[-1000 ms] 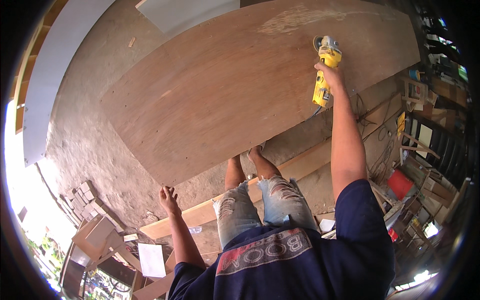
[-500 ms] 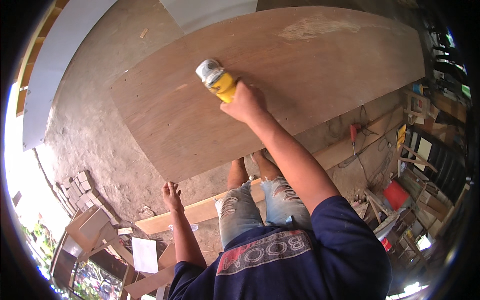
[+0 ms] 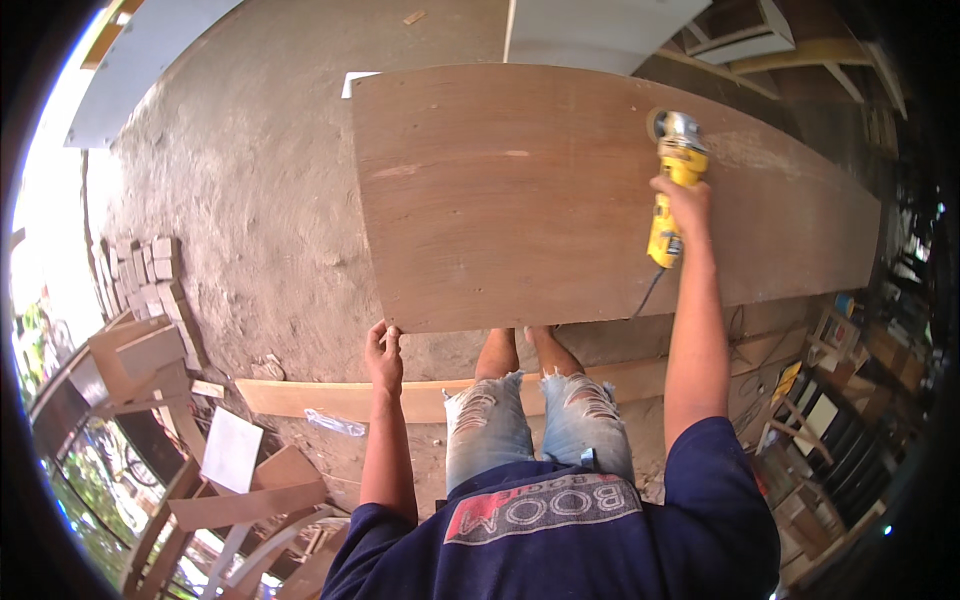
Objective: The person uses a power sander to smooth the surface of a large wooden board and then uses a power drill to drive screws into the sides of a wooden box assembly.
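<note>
The right hand (image 3: pixel 688 205) grips a yellow angle grinder (image 3: pixel 684 165) over the brown panel (image 3: pixel 480 220), toward its far edge; the left hand (image 3: pixel 384 354), fingers curled, meets the near left corner, whether pinching I cannot tell.

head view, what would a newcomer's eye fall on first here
The yellow angle grinder in the right hand, right of centre, likely catches the eye first. Then comes the big brown plywood panel spanning the middle, its near left corner at the left hand. Toward the left edge sits a pile of blocks.
</note>
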`<action>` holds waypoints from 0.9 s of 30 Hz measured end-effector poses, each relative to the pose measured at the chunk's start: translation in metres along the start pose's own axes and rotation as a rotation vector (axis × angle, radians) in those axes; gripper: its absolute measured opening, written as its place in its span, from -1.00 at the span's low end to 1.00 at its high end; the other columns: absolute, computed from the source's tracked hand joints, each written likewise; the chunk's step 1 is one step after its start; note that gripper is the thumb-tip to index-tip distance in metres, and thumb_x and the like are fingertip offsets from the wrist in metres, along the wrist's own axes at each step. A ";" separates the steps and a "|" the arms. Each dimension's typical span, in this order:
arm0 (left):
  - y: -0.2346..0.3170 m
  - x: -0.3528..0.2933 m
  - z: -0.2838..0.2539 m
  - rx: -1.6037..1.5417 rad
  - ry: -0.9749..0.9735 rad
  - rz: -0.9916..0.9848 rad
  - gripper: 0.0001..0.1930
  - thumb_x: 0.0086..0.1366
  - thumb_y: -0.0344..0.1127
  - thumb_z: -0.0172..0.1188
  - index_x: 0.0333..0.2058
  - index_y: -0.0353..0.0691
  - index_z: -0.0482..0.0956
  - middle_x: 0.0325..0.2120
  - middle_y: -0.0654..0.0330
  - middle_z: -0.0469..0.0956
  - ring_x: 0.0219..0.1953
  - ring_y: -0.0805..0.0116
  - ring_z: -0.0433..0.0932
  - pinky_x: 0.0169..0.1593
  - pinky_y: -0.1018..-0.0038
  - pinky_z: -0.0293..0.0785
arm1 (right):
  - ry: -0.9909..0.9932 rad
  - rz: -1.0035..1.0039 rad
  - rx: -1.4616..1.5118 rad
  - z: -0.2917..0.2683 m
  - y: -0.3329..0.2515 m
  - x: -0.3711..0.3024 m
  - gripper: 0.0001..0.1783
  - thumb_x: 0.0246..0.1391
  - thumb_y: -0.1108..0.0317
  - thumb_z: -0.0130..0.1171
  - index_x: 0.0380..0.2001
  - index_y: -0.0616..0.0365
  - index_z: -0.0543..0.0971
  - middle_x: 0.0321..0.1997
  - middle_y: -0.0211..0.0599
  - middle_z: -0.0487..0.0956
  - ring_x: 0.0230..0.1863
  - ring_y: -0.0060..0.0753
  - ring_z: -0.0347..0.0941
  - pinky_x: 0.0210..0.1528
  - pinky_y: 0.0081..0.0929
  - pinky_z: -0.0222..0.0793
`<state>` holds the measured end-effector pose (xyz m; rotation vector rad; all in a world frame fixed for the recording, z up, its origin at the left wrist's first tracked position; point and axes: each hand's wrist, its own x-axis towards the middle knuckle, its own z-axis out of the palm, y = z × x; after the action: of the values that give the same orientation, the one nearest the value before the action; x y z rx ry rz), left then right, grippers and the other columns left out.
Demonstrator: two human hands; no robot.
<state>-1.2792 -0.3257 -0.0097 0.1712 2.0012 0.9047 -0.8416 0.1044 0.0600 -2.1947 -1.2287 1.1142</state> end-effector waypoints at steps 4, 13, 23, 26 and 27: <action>-0.007 0.000 -0.004 -0.025 0.009 0.057 -0.65 0.54 -0.25 0.23 0.18 -0.31 0.55 -0.02 0.16 0.68 -0.03 0.37 0.64 0.05 0.40 0.54 | 0.065 0.075 0.102 -0.004 -0.026 0.019 -0.78 -0.04 0.29 0.48 -0.40 0.15 0.66 -0.51 -0.41 0.62 -0.58 -0.49 0.53 -0.49 -0.40 0.43; -0.005 -0.004 -0.006 -0.005 0.029 0.081 -0.65 0.54 -0.27 0.23 0.17 -0.32 0.55 -0.07 0.15 0.69 -0.03 0.36 0.64 0.09 0.38 0.53 | -0.179 -0.191 -0.129 0.122 -0.120 -0.051 -0.70 -0.12 0.26 0.51 -0.42 0.29 0.70 -0.49 -0.26 0.69 -0.51 -0.41 0.64 -0.41 -0.31 0.55; 0.017 -0.010 -0.007 -0.018 0.016 0.063 -0.67 0.52 -0.29 0.24 0.17 -0.29 0.57 0.01 0.12 0.69 0.05 0.27 0.66 0.13 0.33 0.54 | -0.315 -0.449 -0.587 0.265 -0.241 -0.145 -0.36 -0.17 0.01 0.49 -0.10 0.30 0.70 -0.08 0.15 0.75 -0.01 0.10 0.72 0.07 -0.11 0.63; 0.014 -0.011 -0.010 -0.044 0.024 0.051 -0.66 0.52 -0.29 0.24 0.17 -0.30 0.57 0.03 0.09 0.69 0.06 0.24 0.67 0.13 0.31 0.55 | -0.378 -0.492 -0.642 0.281 -0.260 -0.154 -0.36 -0.16 -0.01 0.50 -0.10 0.28 0.71 -0.02 0.16 0.74 0.05 0.12 0.71 0.12 -0.10 0.62; 0.016 -0.011 -0.008 -0.050 0.027 0.046 -0.66 0.52 -0.29 0.24 0.17 -0.30 0.57 0.03 0.09 0.69 0.06 0.24 0.67 0.13 0.31 0.55 | -0.402 -0.509 -0.657 0.284 -0.260 -0.154 -0.36 -0.16 0.00 0.50 -0.09 0.28 0.71 0.00 0.15 0.74 0.06 0.12 0.70 0.13 -0.10 0.62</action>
<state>-1.2826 -0.3238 0.0111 0.1782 2.0046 0.9903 -1.2511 0.1029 0.1264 -1.8892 -2.4478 1.0499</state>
